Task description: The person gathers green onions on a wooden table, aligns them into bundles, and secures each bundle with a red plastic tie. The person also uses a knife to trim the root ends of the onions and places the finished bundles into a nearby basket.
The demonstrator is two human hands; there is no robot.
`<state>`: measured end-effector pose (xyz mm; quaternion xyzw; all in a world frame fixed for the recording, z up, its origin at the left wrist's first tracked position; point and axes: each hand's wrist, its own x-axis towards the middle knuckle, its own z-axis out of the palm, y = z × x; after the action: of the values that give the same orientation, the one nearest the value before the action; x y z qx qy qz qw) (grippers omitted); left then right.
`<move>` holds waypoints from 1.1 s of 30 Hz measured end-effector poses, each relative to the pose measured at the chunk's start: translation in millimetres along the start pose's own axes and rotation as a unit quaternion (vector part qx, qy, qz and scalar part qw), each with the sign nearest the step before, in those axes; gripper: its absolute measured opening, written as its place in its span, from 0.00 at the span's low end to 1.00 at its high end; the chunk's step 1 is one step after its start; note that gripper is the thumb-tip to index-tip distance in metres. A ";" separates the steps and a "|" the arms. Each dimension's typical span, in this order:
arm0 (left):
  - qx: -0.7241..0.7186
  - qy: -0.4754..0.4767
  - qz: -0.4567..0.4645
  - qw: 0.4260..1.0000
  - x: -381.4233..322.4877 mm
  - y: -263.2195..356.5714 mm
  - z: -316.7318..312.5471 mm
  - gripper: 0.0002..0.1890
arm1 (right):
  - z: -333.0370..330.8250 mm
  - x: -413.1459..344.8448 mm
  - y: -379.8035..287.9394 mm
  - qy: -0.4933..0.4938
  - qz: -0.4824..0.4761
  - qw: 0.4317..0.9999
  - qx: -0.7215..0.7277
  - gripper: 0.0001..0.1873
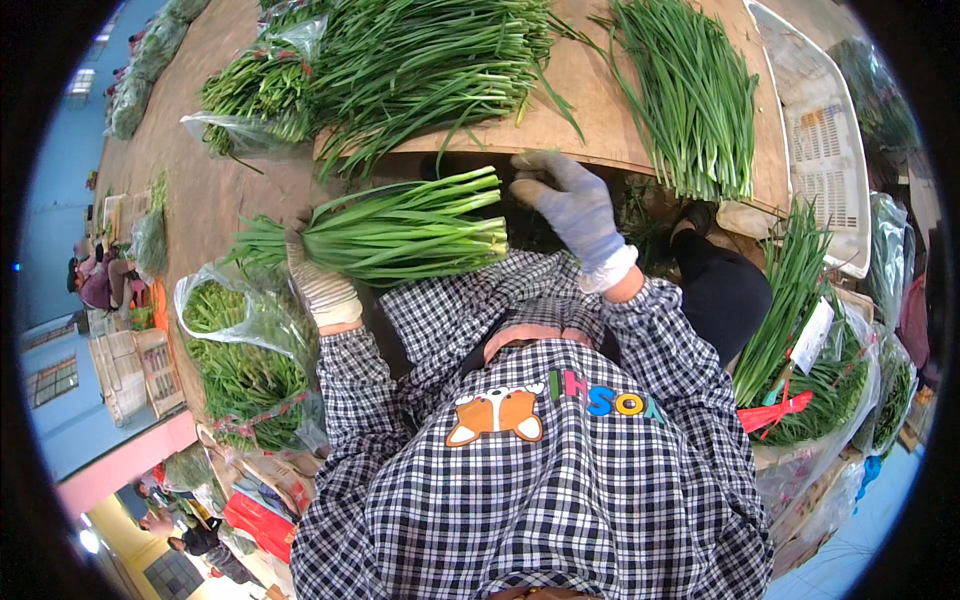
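Note:
My left hand (319,277), in a striped work glove, grips a bunch of garlic chives (405,225) near its leafy end; the pale cut stems point right, towards my other hand. My right hand (566,206), in a bluish dirty glove, is raised just beyond those stem ends, fingers curled and apart, with nothing seen in it. It hangs before the near edge of a wooden board (600,124). A large heap of chives (442,67) lies on the board's left part, and a smaller pile of chives (694,105) lies on its right part.
Bagged chives (247,360) stand left of me. At right are a white plastic crate (825,150), upright chives (784,300) and a bag of chives (825,405) with red ties. My knee (720,292) is below the board. Other people (109,277) sit far off at left.

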<state>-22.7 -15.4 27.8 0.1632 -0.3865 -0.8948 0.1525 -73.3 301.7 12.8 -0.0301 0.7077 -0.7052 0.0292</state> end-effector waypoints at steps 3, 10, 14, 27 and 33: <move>-0.004 -0.012 -0.003 1.000 1.7 -2.9 6.3 0.18 | 9.2 4.5 4.0 -0.032 -0.108 0.977 -0.183 0.11; 0.007 -0.029 0.030 0.999 7.8 12.9 -10.9 0.19 | -26.5 -6.2 19.9 0.070 -0.061 0.947 -0.307 0.06; -0.029 -0.029 0.014 0.999 13.0 13.1 -15.3 0.12 | -39.2 -4.8 13.0 0.093 -0.054 0.969 -0.223 0.08; -0.032 -0.038 0.017 0.999 7.3 18.9 -2.8 0.16 | -52.5 -5.7 36.8 -0.105 0.035 0.843 -0.526 0.10; -0.061 -0.101 -0.020 0.993 11.4 4.7 0.4 0.15 | -34.3 -0.4 26.9 -0.256 0.052 0.963 0.072 0.21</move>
<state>-32.5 -22.8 29.5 0.0700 -0.3408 -0.9317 0.1041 -75.8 336.1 -14.1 -0.1708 0.6247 -0.7206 0.2477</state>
